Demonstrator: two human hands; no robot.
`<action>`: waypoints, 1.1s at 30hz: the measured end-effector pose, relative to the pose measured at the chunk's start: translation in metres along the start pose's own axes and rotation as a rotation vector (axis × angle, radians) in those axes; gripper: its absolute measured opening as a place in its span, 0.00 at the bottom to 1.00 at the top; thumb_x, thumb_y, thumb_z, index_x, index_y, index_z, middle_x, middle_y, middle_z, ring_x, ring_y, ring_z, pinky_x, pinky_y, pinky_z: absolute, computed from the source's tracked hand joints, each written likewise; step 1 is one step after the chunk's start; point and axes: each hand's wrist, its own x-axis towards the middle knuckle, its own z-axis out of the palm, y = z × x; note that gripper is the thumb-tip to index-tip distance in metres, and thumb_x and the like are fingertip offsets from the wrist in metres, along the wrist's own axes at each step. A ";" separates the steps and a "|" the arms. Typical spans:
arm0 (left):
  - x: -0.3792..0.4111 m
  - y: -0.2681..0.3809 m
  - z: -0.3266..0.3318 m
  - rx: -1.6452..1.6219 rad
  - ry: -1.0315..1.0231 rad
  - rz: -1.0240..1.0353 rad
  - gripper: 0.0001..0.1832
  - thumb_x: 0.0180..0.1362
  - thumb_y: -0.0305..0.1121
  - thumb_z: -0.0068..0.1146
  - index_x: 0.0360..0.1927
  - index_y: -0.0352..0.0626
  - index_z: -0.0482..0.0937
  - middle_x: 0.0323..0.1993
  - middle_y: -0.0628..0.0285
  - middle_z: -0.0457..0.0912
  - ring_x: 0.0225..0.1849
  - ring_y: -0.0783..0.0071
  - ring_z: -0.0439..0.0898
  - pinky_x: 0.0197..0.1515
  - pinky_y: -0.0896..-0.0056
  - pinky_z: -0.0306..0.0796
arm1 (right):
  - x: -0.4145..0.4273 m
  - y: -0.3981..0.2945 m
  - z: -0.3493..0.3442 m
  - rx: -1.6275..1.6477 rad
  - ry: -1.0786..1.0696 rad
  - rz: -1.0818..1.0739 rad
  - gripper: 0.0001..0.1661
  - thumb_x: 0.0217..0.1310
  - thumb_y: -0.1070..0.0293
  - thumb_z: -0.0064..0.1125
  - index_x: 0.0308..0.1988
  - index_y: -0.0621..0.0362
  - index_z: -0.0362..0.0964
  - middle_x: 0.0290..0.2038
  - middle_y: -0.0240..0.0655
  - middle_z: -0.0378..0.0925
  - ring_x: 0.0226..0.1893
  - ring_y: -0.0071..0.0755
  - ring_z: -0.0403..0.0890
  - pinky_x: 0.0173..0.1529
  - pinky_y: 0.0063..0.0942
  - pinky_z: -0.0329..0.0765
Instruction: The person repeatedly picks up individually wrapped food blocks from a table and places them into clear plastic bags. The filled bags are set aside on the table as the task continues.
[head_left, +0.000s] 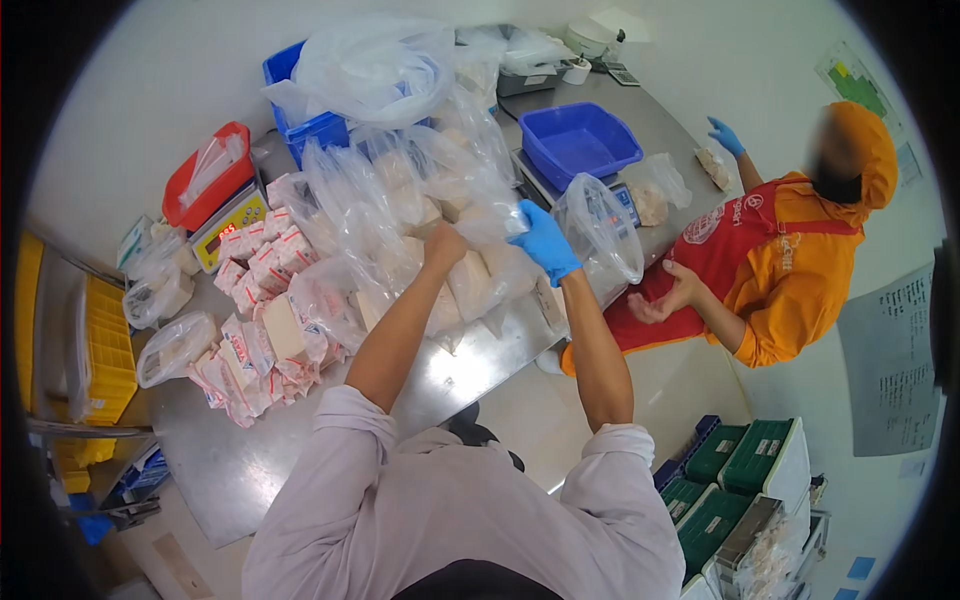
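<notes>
My left hand (444, 249), bare, is curled at the edge of a clear plastic bag (486, 223) above the pile. My right hand (549, 244) wears a blue glove and grips the same bag's other side. Beneath both hands lie several clear bags with pale blocks (471, 279) inside. Left of them is a stack of paper-wrapped packs with red print (259, 262). Nearer the front, torn open wrappers (247, 367) surround a bare pale block (283, 327). My fingertips are partly hidden by the plastic.
A red basin (196, 214) sits on a yellow scale (225, 225); a blue basin (577, 150) rests on another scale. Behind the pile is a blue crate (319, 131) under clear plastic. A co-worker in a red apron (697, 247) stands at the right. Green-lidded boxes (720, 517) are lower right.
</notes>
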 end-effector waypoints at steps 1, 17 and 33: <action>-0.006 0.003 -0.005 -0.019 0.000 -0.023 0.23 0.49 0.37 0.57 0.47 0.33 0.73 0.47 0.40 0.77 0.50 0.47 0.76 0.50 0.56 0.71 | -0.002 -0.004 0.005 -0.062 -0.008 -0.005 0.38 0.49 0.68 0.67 0.58 0.65 0.61 0.47 0.37 0.74 0.46 0.29 0.73 0.53 0.27 0.70; -0.177 -0.048 -0.191 -0.427 -0.196 0.136 0.17 0.60 0.39 0.51 0.26 0.35 0.81 0.22 0.61 0.82 0.27 0.80 0.80 0.32 0.77 0.72 | -0.151 0.004 0.099 0.187 0.678 -0.024 0.28 0.55 0.71 0.61 0.56 0.66 0.65 0.50 0.40 0.72 0.49 0.29 0.71 0.53 0.28 0.69; -0.190 -0.156 -0.027 -0.844 0.457 -0.209 0.27 0.59 0.40 0.55 0.54 0.28 0.69 0.51 0.47 0.75 0.54 0.60 0.74 0.59 0.68 0.62 | -0.069 0.008 0.191 0.335 0.631 -0.076 0.12 0.61 0.69 0.49 0.40 0.65 0.74 0.33 0.40 0.78 0.35 0.36 0.80 0.42 0.29 0.75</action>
